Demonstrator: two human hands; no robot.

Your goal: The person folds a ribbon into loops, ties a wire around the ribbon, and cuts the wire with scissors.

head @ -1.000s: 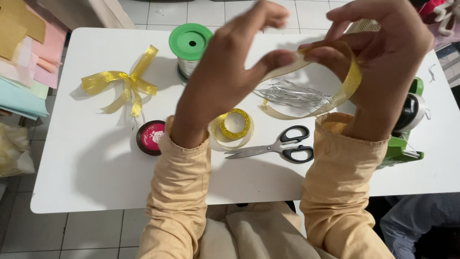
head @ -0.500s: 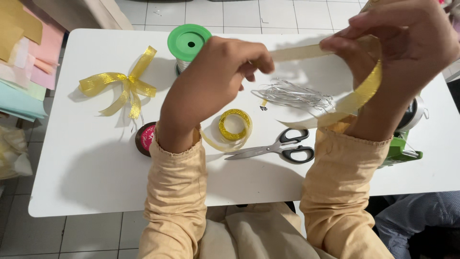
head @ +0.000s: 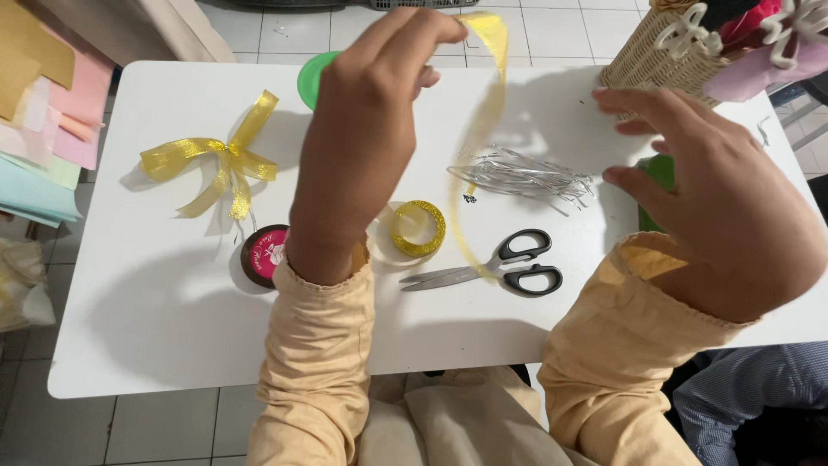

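Observation:
My left hand (head: 371, 129) is raised over the white table (head: 155, 319) and pinches the top end of a sheer yellow ribbon strip (head: 483, 129), which hangs down in a curve to near the scissors (head: 492, 266). My right hand (head: 716, 190) hovers to the right with fingers spread and nothing in it, apart from the ribbon. Below my left wrist lies a yellow glitter ribbon roll (head: 418, 229). A bundle of thin silver wires (head: 526, 173) lies between my hands.
A finished yellow ribbon bow (head: 211, 164) lies at the left, with a dark spool with a pink label (head: 263, 255) near it. A green spool (head: 310, 78) is partly hidden behind my left hand. Coloured paper sheets (head: 43, 112) are stacked at the left edge; a wicker basket (head: 664, 52) stands at the back right.
My right hand has let go of the ribbon and opened. My left hand has lifted the ribbon's end higher, so the strip now hangs down freely.

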